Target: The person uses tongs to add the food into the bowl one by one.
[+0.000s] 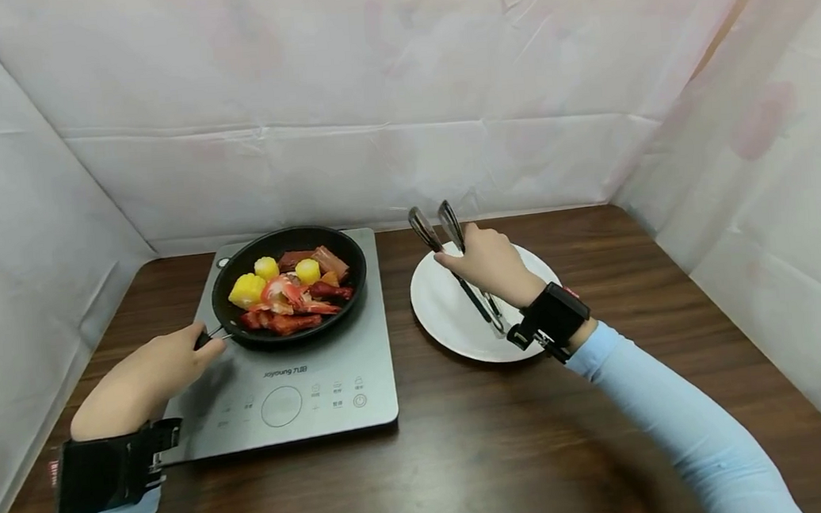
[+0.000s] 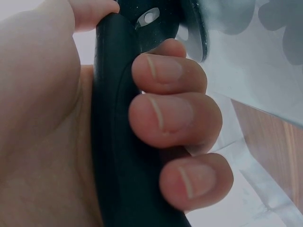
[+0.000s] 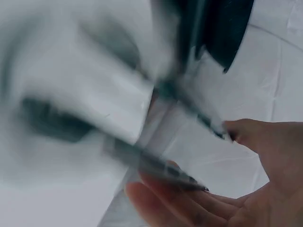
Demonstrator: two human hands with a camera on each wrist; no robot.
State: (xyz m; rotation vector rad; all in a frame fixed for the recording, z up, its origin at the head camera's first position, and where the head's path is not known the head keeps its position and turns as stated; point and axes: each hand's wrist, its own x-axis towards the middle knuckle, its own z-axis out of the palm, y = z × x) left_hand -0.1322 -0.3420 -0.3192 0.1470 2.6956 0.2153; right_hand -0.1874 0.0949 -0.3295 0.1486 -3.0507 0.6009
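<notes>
My left hand [image 1: 150,374] grips the black handle [image 2: 116,118] of a frying pan [image 1: 221,301], fingers curled round it in the left wrist view. The pan sits on a silver induction cooktop [image 1: 347,372]. In it lie yellow corn pieces [image 1: 247,290], red-and-white shrimp [image 1: 286,291], reddish-brown meat pieces [image 1: 330,262] and dark red pieces [image 1: 295,323]. My right hand [image 1: 493,263] holds black-and-metal tongs [image 1: 472,296] between thumb and fingers, above a white plate [image 1: 452,337]. The tongs' arms stand apart, their broad ends pointing away from me. The right wrist view shows the tongs [image 3: 151,163] blurred.
A dark brown wooden table [image 1: 467,451] carries the cooktop at left and the plate at right. Behind it and on both sides hang pale sheets [image 1: 376,171]. Touch controls [image 1: 281,406] lie on the cooktop's near part, in front of the pan.
</notes>
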